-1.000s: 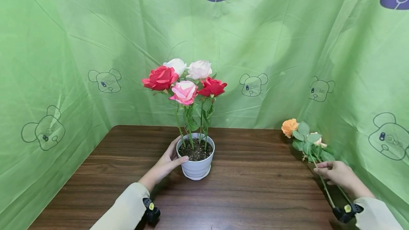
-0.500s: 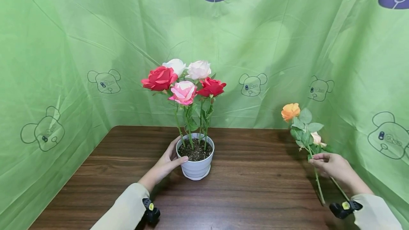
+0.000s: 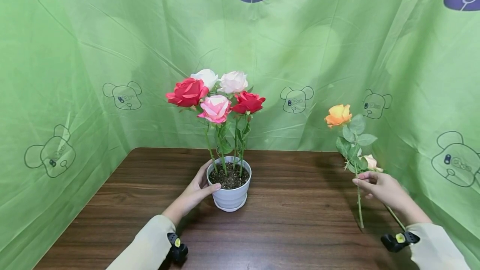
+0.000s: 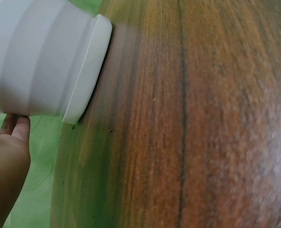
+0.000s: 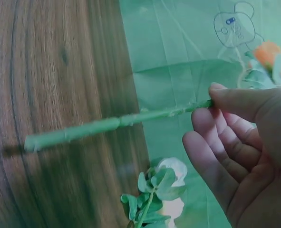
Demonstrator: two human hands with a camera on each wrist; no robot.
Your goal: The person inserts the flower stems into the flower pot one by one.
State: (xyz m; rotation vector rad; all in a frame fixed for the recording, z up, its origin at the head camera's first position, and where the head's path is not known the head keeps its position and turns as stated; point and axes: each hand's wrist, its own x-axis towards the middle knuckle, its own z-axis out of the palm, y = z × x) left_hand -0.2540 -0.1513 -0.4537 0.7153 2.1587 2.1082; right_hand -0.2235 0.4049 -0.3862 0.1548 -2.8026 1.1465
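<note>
My left hand (image 3: 195, 188) grips the white flower pot (image 3: 230, 198) from its left side, thumb over the rim. In the left wrist view the fingers (image 4: 21, 128) lie against the pot's wall. Two red roses, a pink one (image 3: 215, 109) and two pale ones stand in its dark soil. At the right, my right hand (image 3: 384, 193) pinches the green stem of an orange rose (image 3: 338, 115) between thumb and fingertips, bloom up. The cut stem end (image 5: 35, 141) points down, close over the table in the right wrist view. Behind this hand lies a pale peach rose (image 3: 371, 162).
The brown wooden table (image 3: 300, 220) runs back to a green printed curtain (image 3: 262, 45), which also closes in both sides. White blooms with leaves (image 5: 164, 185) lie by the table's edge in the right wrist view.
The right hand has raised the orange rose off the table and moved it left, its stem turning more upright. The peach rose stays behind. The left hand and pot keep their place.
</note>
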